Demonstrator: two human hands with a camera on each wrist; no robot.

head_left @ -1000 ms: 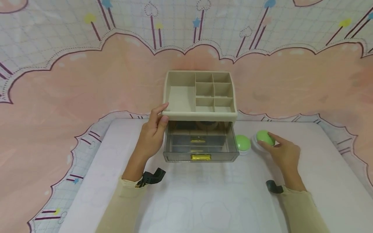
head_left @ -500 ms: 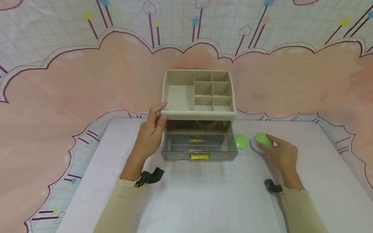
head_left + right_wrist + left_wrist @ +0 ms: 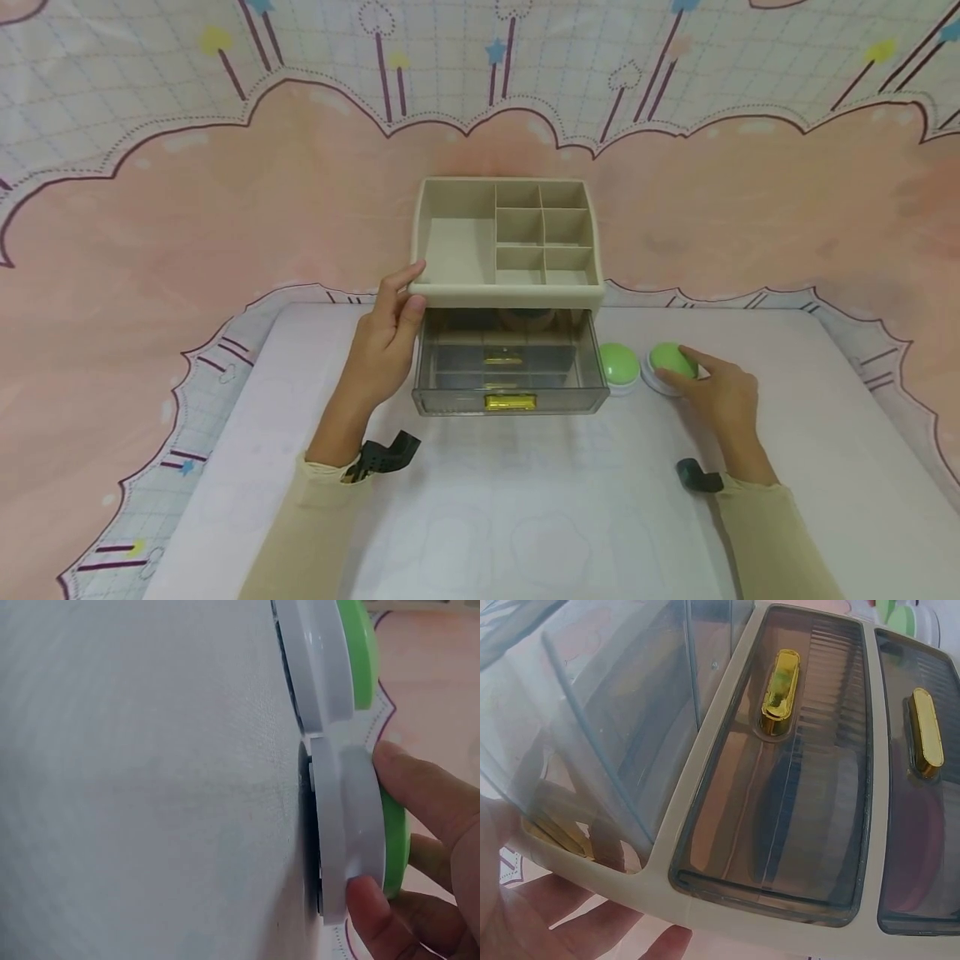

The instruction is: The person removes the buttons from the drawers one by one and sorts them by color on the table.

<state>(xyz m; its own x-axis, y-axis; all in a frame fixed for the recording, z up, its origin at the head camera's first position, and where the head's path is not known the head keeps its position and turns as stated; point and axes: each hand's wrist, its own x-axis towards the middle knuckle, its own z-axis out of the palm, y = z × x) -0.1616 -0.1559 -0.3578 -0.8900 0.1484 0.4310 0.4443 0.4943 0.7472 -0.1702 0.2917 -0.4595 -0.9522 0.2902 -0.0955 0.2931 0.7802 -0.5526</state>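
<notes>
A cream desk organizer (image 3: 506, 297) stands at the middle back of the white table, its smoky clear top drawer (image 3: 450, 403) pulled out. My left hand (image 3: 378, 350) grips the organizer's front left corner, thumb in front and fingers along the side. To the right, my right hand (image 3: 723, 396) pinches a round white puck with a green domed top (image 3: 670, 360) by its rim and dome. In the right wrist view this puck (image 3: 364, 825) is close over the table, with a dark shadow under it. A matching puck (image 3: 619, 364) sits beside it, next to the drawer.
Two lower drawers with gold handles (image 3: 781, 686) are closed below the pulled-out one. The organizer's top has one large compartment (image 3: 459, 250) and several small ones. A patterned pink and white cloth (image 3: 300, 192) covers the back. Black camera mounts (image 3: 386, 454) are on both wrists.
The puck in my right hand has come slightly down and closer to the other puck. My left hand stays on the organizer, and the whole view has drifted a little.
</notes>
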